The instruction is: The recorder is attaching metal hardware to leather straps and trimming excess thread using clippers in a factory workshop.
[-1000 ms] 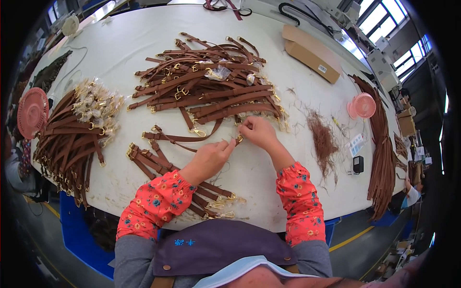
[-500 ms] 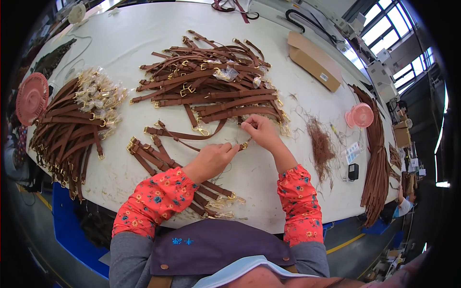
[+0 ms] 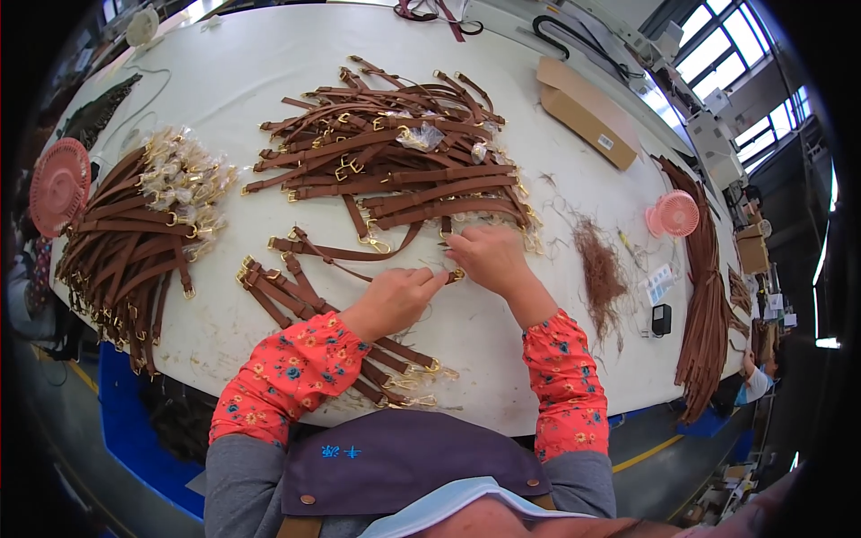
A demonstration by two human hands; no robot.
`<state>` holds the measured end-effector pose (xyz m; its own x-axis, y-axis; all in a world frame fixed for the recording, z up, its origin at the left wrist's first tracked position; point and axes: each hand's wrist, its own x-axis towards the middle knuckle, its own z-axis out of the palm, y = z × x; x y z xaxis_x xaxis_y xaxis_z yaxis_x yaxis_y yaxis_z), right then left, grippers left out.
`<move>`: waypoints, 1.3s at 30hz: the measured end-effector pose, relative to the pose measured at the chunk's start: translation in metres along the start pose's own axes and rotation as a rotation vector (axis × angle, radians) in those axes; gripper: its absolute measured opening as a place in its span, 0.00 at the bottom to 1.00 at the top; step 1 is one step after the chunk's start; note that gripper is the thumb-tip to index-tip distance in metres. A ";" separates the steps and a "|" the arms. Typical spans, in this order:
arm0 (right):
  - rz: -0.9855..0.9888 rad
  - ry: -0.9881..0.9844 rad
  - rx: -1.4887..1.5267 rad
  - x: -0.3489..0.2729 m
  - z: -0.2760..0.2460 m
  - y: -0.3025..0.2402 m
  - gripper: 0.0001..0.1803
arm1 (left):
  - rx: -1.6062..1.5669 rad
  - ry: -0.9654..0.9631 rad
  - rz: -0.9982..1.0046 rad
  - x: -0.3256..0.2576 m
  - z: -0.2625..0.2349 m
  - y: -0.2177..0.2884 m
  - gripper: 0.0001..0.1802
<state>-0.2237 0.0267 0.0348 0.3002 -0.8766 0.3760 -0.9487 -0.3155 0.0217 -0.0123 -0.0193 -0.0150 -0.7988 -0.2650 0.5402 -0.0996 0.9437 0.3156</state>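
Note:
My left hand (image 3: 391, 302) is closed in a pinch on a brown strap (image 3: 350, 255), close to a gold buckle (image 3: 456, 274) that sticks out past its fingertips. The strap loops away to the left and back toward the large pile. Beyond the buckle, my right hand (image 3: 493, 261) is closed, its fingertips together by the near edge of that pile; what they grip, if anything, is hidden. The large pile of brown straps (image 3: 404, 148) with gold fittings lies just beyond my hands. Several finished-looking straps (image 3: 285, 291) fan out beneath my left forearm.
At the left lies a heap of straps (image 3: 117, 233) with plastic-wrapped gold clasps, beside a pink fan (image 3: 60, 186). To the right are brown thread scraps (image 3: 599, 273), a small pink fan (image 3: 674, 214), a black adapter (image 3: 661, 320), a long strap bundle (image 3: 704, 314) and a cardboard box (image 3: 587, 117).
My right hand has shifted slightly down and turned, so its back now faces up and its fingers are more covered. The left hand keeps its pinch on the strap almost in place.

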 end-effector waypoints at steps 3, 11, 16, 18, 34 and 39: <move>0.024 -0.029 -0.032 -0.002 0.005 0.002 0.10 | -0.095 -0.039 0.062 -0.001 -0.002 0.003 0.20; 0.487 0.109 0.376 -0.019 -0.004 0.002 0.13 | 0.246 0.009 -0.285 0.022 -0.009 -0.020 0.22; 0.497 0.100 0.416 -0.030 -0.006 -0.002 0.12 | 0.479 -0.149 -0.311 0.034 0.000 -0.041 0.14; 0.511 0.101 0.398 -0.034 -0.008 -0.001 0.12 | 0.494 -0.233 -0.287 0.036 -0.003 -0.038 0.11; 0.236 0.196 0.110 -0.004 -0.003 -0.007 0.15 | 0.135 -0.282 -0.413 0.016 -0.040 -0.016 0.08; 0.522 0.228 0.198 -0.013 0.011 0.020 0.21 | 0.347 -0.329 -0.189 0.011 -0.039 -0.036 0.17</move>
<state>-0.2456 0.0281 0.0205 -0.2502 -0.8407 0.4803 -0.9216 0.0548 -0.3842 0.0061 -0.0641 0.0101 -0.8866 -0.4138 0.2068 -0.4070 0.9102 0.0764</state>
